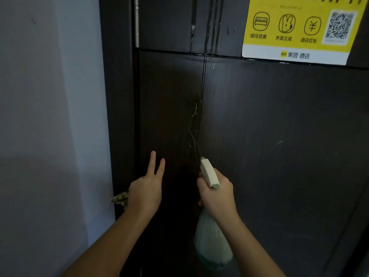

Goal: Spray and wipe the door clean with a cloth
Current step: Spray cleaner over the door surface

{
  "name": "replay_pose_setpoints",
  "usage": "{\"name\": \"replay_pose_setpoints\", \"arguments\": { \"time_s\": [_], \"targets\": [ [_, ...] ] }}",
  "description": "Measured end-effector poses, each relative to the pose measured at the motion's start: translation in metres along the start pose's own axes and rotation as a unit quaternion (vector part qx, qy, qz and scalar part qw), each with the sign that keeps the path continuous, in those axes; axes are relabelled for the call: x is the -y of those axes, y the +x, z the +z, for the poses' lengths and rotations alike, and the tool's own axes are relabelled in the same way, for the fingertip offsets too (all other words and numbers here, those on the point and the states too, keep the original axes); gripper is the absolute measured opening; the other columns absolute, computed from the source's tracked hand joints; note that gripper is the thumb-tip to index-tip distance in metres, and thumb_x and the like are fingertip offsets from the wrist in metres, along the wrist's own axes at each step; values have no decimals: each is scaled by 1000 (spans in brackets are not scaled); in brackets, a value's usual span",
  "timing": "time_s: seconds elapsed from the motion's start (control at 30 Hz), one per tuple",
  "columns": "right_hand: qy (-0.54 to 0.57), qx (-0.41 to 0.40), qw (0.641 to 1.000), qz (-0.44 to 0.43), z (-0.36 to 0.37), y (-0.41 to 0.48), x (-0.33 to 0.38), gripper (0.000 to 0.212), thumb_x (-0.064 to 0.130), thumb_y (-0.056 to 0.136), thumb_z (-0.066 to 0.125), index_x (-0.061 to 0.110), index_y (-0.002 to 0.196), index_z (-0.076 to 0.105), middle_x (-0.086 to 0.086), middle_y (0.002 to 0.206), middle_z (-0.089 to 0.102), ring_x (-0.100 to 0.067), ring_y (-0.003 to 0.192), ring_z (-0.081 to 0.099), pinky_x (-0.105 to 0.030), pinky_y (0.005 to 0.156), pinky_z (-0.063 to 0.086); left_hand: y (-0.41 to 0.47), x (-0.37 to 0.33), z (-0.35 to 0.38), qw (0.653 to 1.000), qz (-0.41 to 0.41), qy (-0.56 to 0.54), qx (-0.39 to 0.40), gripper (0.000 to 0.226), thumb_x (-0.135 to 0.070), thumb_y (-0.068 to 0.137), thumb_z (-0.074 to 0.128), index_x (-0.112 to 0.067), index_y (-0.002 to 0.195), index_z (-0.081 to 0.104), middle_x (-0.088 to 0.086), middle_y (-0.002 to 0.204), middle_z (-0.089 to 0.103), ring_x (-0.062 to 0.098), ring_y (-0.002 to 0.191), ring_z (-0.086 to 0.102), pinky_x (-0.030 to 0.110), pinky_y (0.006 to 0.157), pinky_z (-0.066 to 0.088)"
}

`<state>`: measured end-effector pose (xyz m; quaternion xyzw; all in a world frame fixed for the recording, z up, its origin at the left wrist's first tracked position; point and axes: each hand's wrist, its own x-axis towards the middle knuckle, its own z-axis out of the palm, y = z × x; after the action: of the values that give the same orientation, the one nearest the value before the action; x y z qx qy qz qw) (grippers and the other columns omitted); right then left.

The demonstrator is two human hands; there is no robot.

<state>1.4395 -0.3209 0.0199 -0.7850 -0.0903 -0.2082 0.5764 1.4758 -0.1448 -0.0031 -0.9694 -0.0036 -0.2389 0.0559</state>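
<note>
The dark brown door [269,126] fills the view, with wet streaks and droplets [194,124] running down its middle. My right hand [217,191] grips a spray bottle by its neck; the pale trigger head [208,172] points up at the wet patch, and the translucent green bottle body [211,242] hangs below my wrist. My left hand [145,188] is raised close to the door to the left of the bottle, with two fingers straight up and the others curled. A patterned cloth [119,197] sticks out from under that hand on its left side.
A yellow and white sticker [299,27] with a QR code is stuck on the upper right of the door. The dark door frame [117,96] runs down the left, next to a pale wall [50,116]. A horizontal groove [169,51] crosses the door.
</note>
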Motion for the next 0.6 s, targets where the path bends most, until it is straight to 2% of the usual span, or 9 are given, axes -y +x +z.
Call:
{"name": "replay_pose_setpoints", "arguments": {
  "time_s": [0.1,0.2,0.3,0.47,0.6],
  "targets": [
    [-3,15,1000,15,-4,-12,-15,10,7,88,58,17,86,60,-8,74,61,-17,54,61,-30,47,53,-4,-5,8,1000,-1,3,12,86,-14,91,52,-29,151,-7,8,154,-31,8,54,45,21,45,38],
    [-8,26,999,33,-4,-25,-31,12,5,88,57,16,85,60,-8,74,61,-15,51,59,-31,46,53,-8,-11,19,1000,-8,12,15,87,-14,91,53,-29,151,-8,10,153,-32,9,53,46,21,46,42],
    [0,41,998,49,-4,-35,-45,12,4,88,57,15,87,61,-8,75,61,-16,52,59,-31,46,52,-13,-16,28,1000,-5,9,20,89,-14,90,54,-29,150,-10,11,154,-31,8,51,44,21,43,36],
    [10,26,998,58,-4,-41,-62,11,6,88,58,15,83,60,-6,69,59,-13,52,57,-31,46,51,-21,-21,42,1000,1,8,30,89,-14,90,55,-29,151,-9,10,152,-34,9,55,49,23,48,48],
    [10,12,999,43,-5,-45,-69,15,3,87,58,17,82,60,-5,68,58,-11,52,56,-29,46,51,-29,-24,51,999,9,2,49,88,-15,90,54,-28,151,-8,9,152,-34,9,57,48,22,48,47]
  ]
}}
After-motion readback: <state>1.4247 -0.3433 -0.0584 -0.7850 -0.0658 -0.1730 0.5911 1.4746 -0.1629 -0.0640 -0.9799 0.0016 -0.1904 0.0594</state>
